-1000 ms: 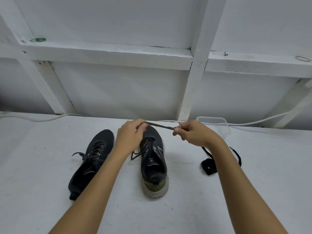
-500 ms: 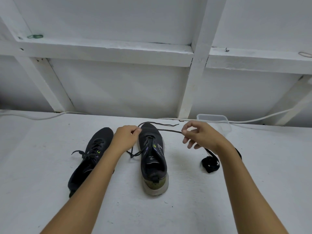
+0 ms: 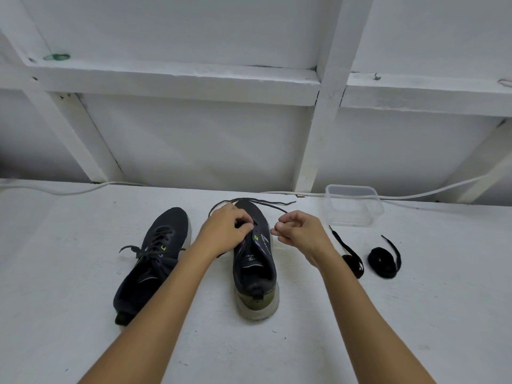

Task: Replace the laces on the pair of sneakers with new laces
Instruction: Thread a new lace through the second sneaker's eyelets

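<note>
The counter [image 3: 83, 314] carried 2 dark sneakers, toes pointed away from the person, long axes running near to far. The left sneaker [image 3: 155, 261] lay tilted toward the left with its lace tied and untouched. The right sneaker [image 3: 253, 261] stood upright at centre, heel nearest the viewer, and was the shoe in work. A clear plastic container [image 3: 353, 206] stood at the far right, against the wall.

The left hand [image 3: 225, 232] rested over the eyelet zone of the right sneaker, its fingers curled and pinching at the old lace [image 3: 266, 202] near the upper eyelets. The freed length of that lace lay looped past the toe, trailing to the far right. The right hand [image 3: 299, 234] hovered just right of the shoe, fingers curled inward; whether they held a strand could not be determined.

2 new laces [image 3: 383, 259], black and coiled, lay on the counter at right, apart from the shoe and nearer the right hand.

Judgement: unlacing of the right sneaker was partly complete. The lace crossings lay directly beneath the left fingers, across the shoe's long axis, so the left hand was better placed to draw out the next crossing, pulling toward the toe.
</note>
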